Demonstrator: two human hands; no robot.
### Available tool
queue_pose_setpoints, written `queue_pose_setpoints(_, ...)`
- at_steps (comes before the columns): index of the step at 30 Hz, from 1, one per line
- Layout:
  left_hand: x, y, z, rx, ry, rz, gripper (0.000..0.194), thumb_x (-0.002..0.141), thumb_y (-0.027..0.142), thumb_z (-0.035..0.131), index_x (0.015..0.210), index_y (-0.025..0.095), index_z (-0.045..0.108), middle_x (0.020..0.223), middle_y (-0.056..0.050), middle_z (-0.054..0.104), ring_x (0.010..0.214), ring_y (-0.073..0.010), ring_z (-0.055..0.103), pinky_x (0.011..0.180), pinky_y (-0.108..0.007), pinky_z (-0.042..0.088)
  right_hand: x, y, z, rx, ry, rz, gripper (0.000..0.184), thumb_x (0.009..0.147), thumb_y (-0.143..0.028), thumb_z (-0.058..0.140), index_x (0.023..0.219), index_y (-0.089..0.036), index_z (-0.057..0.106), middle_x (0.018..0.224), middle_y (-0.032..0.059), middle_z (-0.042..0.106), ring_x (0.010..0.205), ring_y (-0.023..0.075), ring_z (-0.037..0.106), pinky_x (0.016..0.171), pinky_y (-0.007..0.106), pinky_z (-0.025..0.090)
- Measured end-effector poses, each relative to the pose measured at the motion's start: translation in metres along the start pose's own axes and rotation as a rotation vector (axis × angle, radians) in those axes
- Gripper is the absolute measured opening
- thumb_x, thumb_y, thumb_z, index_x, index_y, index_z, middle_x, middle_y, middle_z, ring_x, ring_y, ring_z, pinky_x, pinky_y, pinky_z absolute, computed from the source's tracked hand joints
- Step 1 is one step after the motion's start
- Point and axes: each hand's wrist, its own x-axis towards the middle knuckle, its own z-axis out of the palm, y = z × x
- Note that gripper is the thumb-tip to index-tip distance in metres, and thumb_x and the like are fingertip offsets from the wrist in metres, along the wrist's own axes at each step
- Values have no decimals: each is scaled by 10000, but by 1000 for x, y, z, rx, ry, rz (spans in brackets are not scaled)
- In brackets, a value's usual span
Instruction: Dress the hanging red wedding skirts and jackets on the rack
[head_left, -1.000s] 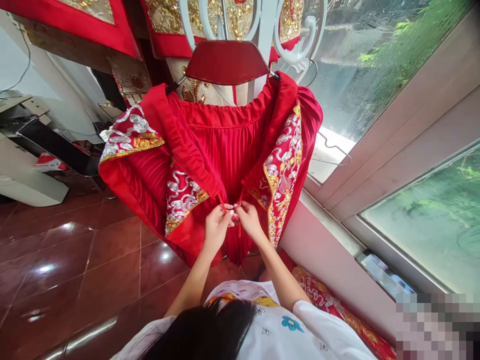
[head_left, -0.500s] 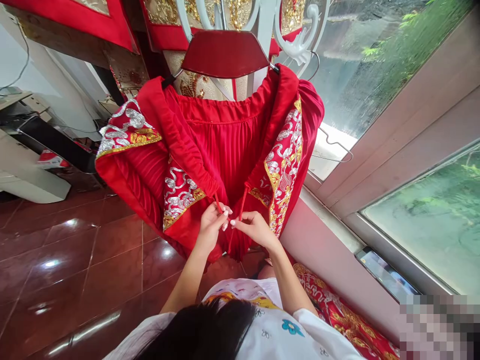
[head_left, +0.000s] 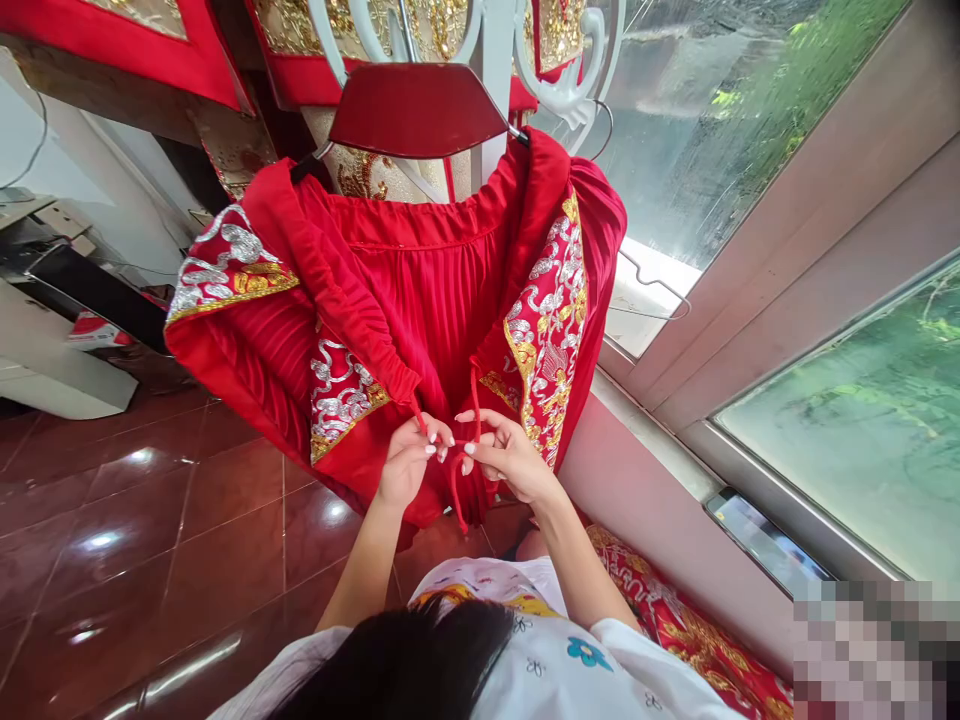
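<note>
A red pleated skirt (head_left: 427,290) with silver and gold embroidered panels hangs by its gathered waistband from a clip hanger (head_left: 420,110). A thin red drawstring (head_left: 458,495) comes out of the waistband's two front ends. My left hand (head_left: 409,460) pinches the cord below the left end. Close beside it, my right hand (head_left: 510,455) pinches the cord below the right end, thumb and forefinger together. Between my fingertips the strands cross, and one end dangles below. Whether there is a knot there I cannot tell.
Behind the hanger stands a white scrolled metal rack (head_left: 495,70). A phone (head_left: 769,540) lies on the window ledge at the right. Red-gold embroidered fabric (head_left: 675,620) is at the lower right. Another wire hanger (head_left: 652,290) hangs near the window.
My hands have drawn slightly apart, and a loose cord end now hangs below them. The skirt and hanger appear further left as the view shifts.
</note>
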Motion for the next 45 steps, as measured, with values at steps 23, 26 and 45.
queue_pose_setpoints(23,4,-14,-2,102,-37,174,295,682,248,705,535,137,476,618,-33,606,538,-106,528,537,-218,454,-2,4,0,-488,241,-234,360,728,-418,654,590,-118,512,564,-18,482,532,48,353,502,174,275)
queue_pose_setpoints(26,4,-12,3,65,-37,179,247,692,193,672,568,142,465,609,-18,591,559,-102,529,534,-196,440,-5,2,0,-463,136,-209,246,734,-354,642,728,-112,603,641,-6,536,563,55,391,532,175,313)
queue_pose_setpoints(45,5,-9,1,29,-116,276,179,721,163,671,557,130,606,668,-30,618,506,-86,549,494,-189,446,3,-4,16,295,80,-97,380,604,-220,773,907,-139,559,788,21,696,311,-25,245,312,141,134)
